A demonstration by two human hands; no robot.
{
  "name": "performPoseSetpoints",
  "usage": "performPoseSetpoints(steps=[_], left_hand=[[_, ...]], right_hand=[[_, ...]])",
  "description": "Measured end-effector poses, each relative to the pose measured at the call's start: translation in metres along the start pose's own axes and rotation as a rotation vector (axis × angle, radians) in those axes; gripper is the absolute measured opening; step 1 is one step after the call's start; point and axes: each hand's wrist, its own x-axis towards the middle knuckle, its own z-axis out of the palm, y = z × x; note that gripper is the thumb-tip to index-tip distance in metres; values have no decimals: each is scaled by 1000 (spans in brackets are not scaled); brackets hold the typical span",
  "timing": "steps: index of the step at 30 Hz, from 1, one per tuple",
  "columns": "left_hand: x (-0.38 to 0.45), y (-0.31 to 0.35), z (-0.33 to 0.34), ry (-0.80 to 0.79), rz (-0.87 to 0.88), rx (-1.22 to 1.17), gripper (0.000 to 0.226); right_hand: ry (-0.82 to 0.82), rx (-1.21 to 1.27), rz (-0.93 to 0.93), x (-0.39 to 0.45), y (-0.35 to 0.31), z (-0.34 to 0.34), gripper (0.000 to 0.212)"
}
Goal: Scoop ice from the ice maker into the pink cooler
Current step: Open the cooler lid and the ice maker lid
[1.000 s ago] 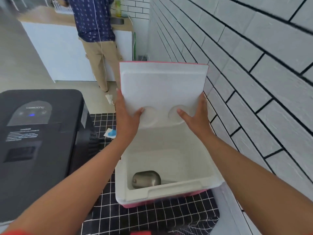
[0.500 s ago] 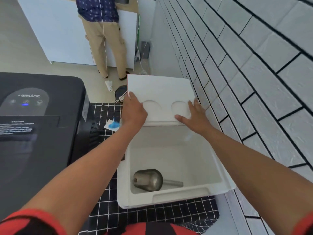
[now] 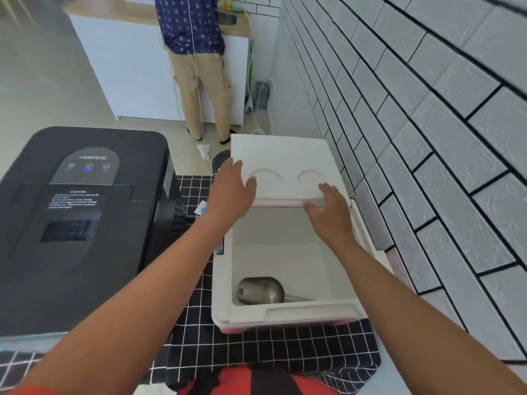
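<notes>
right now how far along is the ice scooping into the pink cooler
Done: the pink cooler with its white foam lining stands open, its white lid folded back. In hand: the left hand and right hand rest on the lid's near edge. Left: the metal scoop lies unused inside the cooler, no ice shows there, and the black ice maker looks shut.

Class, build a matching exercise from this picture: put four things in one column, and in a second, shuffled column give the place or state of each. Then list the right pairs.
Things
1. metal scoop
2. cooler lid
3. ice maker
4. checked cloth

Places or states
A. swung open, with both hands on it
B. spread under the cooler
C. lying on the cooler's floor
D. lid shut, a blue light on its panel

Pairs: 1-C, 2-A, 3-D, 4-B
</notes>
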Motion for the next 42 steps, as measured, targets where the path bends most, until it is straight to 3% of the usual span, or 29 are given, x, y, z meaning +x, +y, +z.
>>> performPoseSetpoints(steps=[4,8,17,19,23,26,29,34,37,42], left_hand=[[-56,-3,-43,177,100,-106,38],[-120,-30,-94,279,191,10,29],[-223,-127,-191,465,19,235,24],[-236,-148,-208,449,-80,324,33],[-259,-178,-231,364,-271,357,75],[-271,-199,-238,231,-237,215,102],[-273,-219,-242,222,-136,164,96],[-258,-233,-249,356,47,17,74],[-238,-226,-258,497,161,-100,73],[-192,-205,-265,790,204,-164,79]], right_hand=[[-36,122,-30,-47,-27,-1,55],[-134,164,-132,-84,-66,1,55],[-281,257,-516,-170,-162,53,60],[-324,228,-619,-181,-175,66,70],[-414,127,-743,-191,-194,90,91],[-385,100,-787,-193,-197,103,97],[-321,134,-810,-192,-199,110,95],[-138,153,-909,-189,-201,111,87],[-100,285,-847,-182,-215,109,77],[43,622,-611,-164,-255,106,63]])
